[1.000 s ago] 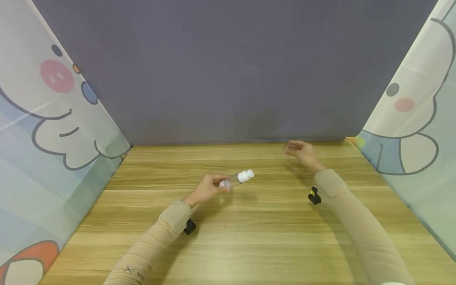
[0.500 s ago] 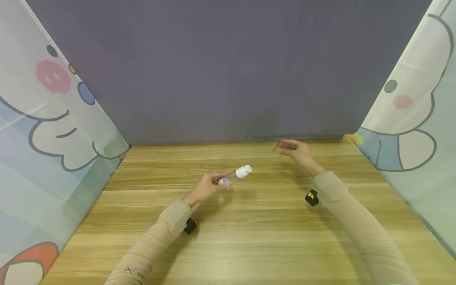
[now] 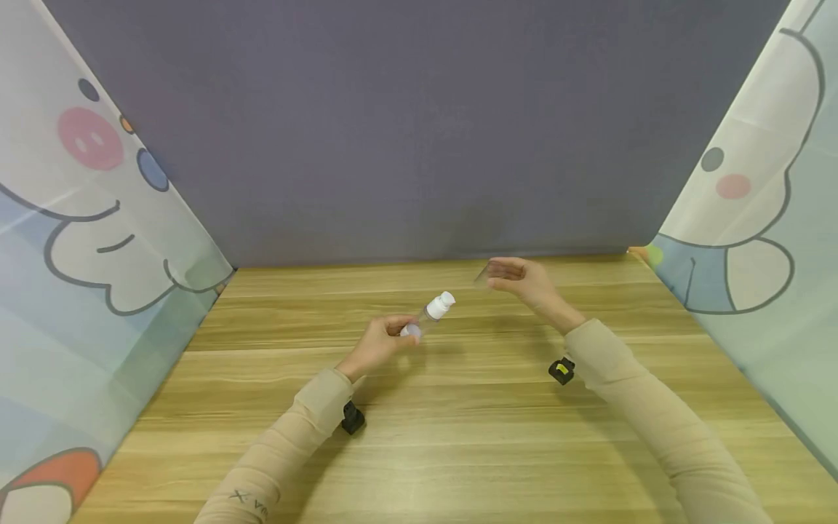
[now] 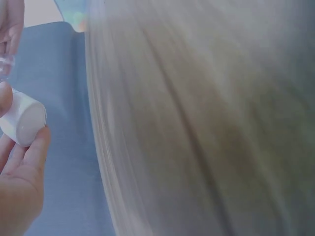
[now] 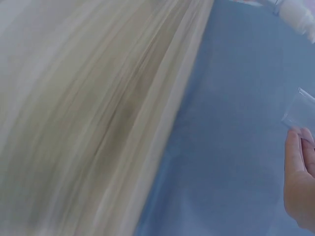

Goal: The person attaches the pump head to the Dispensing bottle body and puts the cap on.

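Observation:
My left hand (image 3: pixel 374 346) grips a small pump bottle (image 3: pixel 437 306) near its white base, between thumb and fingers. The bottle has a see-through body and a white top that tilts up toward the right. Its round base (image 4: pixel 32 123) faces the camera in the left wrist view. To the right and slightly farther back, my right hand (image 3: pixel 529 285) holds a clear plastic cap (image 5: pixel 301 110), shaped like a short tube, by one end. The cap's other end points toward the bottle, with a gap between them. Both hands are raised above the wooden table.
The wood-grain table (image 3: pixel 419 451) stretches under both arms. A dark grey panel (image 3: pixel 419 131) stands along its back edge. Cartoon-printed curtains hang at the left (image 3: pixel 98 240) and right (image 3: pixel 753 218). A black wrist camera (image 3: pixel 561 370) sits beneath the right cuff.
My right hand has moved left with the clear cap, closer to the bottle. The bottle in my left hand has tipped up more steeply and its top has shifted slightly left.

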{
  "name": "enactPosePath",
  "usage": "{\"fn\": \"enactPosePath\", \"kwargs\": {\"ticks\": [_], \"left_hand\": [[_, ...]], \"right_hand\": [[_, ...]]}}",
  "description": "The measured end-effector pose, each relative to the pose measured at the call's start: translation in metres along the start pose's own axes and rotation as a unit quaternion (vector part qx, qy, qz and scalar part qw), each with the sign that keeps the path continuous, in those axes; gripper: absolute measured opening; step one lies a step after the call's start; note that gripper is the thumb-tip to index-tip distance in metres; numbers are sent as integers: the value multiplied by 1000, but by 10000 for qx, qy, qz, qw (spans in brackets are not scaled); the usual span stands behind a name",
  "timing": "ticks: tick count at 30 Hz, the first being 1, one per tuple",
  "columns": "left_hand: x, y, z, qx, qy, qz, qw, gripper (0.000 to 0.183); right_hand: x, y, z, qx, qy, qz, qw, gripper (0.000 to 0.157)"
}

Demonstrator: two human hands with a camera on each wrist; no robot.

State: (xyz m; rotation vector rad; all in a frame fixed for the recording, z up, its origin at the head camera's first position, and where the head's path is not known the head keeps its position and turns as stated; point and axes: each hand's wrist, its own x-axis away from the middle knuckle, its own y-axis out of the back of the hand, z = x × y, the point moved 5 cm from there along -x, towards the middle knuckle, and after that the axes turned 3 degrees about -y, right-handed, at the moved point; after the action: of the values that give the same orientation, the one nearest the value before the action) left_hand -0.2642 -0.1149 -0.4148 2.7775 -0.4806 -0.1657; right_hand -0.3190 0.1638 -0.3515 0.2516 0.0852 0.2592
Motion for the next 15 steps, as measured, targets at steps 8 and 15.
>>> {"fn": "enactPosePath", "kwargs": {"ticks": [8, 15], "left_hand": [[-2, -2, 1, 122, -24, -7, 9999, 46], [-2, -5, -2, 72, -85, 130, 9999, 46]], "right_hand": [[7, -15, 17, -196, 283, 105, 9994, 51], [14, -28, 28, -519, 481, 217, 9973, 48]]}}
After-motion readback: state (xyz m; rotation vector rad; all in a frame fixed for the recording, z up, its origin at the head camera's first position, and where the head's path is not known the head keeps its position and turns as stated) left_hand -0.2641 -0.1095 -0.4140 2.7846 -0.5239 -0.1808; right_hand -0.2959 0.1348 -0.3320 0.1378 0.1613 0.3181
